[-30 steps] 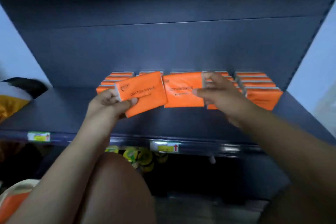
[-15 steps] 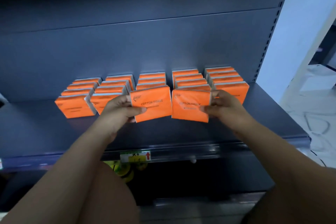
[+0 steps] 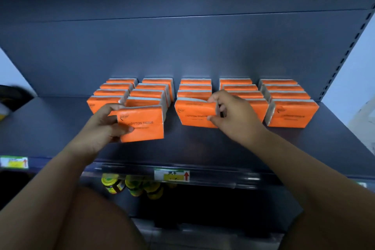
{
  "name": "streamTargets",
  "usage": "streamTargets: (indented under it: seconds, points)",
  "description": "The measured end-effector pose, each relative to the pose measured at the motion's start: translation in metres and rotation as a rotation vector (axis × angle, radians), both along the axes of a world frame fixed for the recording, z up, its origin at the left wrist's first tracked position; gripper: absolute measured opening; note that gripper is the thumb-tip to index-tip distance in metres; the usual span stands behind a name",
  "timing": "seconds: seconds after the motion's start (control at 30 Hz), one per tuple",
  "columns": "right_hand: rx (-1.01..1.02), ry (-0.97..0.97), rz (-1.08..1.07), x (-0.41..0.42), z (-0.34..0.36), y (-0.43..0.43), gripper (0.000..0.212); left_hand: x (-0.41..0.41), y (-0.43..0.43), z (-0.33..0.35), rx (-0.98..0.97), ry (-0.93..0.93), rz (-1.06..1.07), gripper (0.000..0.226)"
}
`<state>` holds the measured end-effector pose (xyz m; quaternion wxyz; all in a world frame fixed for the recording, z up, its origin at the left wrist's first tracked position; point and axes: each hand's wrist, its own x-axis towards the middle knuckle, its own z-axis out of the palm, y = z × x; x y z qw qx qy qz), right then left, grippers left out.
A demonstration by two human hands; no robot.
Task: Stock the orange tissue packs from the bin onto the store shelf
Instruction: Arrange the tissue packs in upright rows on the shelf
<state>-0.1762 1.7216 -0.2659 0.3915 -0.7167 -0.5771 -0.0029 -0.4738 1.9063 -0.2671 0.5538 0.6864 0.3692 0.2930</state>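
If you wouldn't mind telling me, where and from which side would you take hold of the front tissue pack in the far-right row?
Probably by its two short ends, coming from the front and slightly above. That front tissue pack stands upright facing the aisle with bare shelf before it. Another pack sits directly behind it, so a front-to-back pinch lacks finger room. Its right end is free, and a gap separates its left end from the neighbouring row.

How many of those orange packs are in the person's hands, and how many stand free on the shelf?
Orange packs gripped, one by the left hand and one by the right hand: 2
Orange packs standing free on the shelf: 19
Total: 21
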Motion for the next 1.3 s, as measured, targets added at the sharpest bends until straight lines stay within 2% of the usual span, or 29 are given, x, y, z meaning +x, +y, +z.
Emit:
streamTargets:
  seconds: [0.33,0.57,0.73,0.8,0.87,0.97,1.0,1.07,1.13,1.2,1.3]
  points:
    - [-0.027,-0.402,-0.214,0.003,-0.021,0.04,0.043,-0.005,0.008,-0.009,-0.008,0.053,-0.096,0.048]
    - [-0.087,-0.479,-0.254,0.006,-0.027,0.049,0.04,0.003,0.016,-0.01,-0.002,0.078,-0.114,0.044]
    - [-0.138,-0.537,-0.335,0.004,-0.025,0.048,0.049,0.008,0.02,-0.012,0.002,0.114,-0.117,0.044]
    - [-0.125,-0.565,-0.354,-0.005,-0.021,0.044,0.053,0.013,0.018,-0.01,0.023,0.105,-0.122,0.045]
    - [-0.054,-0.568,-0.323,-0.018,-0.016,0.036,0.044,0.021,0.01,-0.005,0.036,0.079,-0.139,0.045]
    - [0.074,-0.398,-0.271,-0.043,-0.012,0.019,0.019,0.041,-0.014,0.004,0.045,0.038,-0.191,0.045]
    - [0.066,-0.263,-0.253,-0.051,-0.011,0.012,0.017,0.05,-0.024,0.006,0.043,0.024,-0.198,0.044]
    - [0.011,0.146,-0.237,-0.055,-0.01,-0.004,0.024,0.071,-0.046,0.009,0.019,-0.027,-0.178,0.046]
    - [-0.007,0.469,-0.303,-0.047,-0.007,-0.024,0.026,0.09,-0.069,0.01,-0.04,-0.092,-0.121,0.052]
    - [0.014,0.534,-0.396,-0.03,-0.006,-0.045,0.024,0.111,-0.091,0.007,-0.065,-0.109,-0.096,0.052]
    - [0.093,0.513,-0.518,-0.002,-0.009,-0.075,0.015,0.147,-0.124,-0.005,-0.009,-0.152,-0.096,0.043]
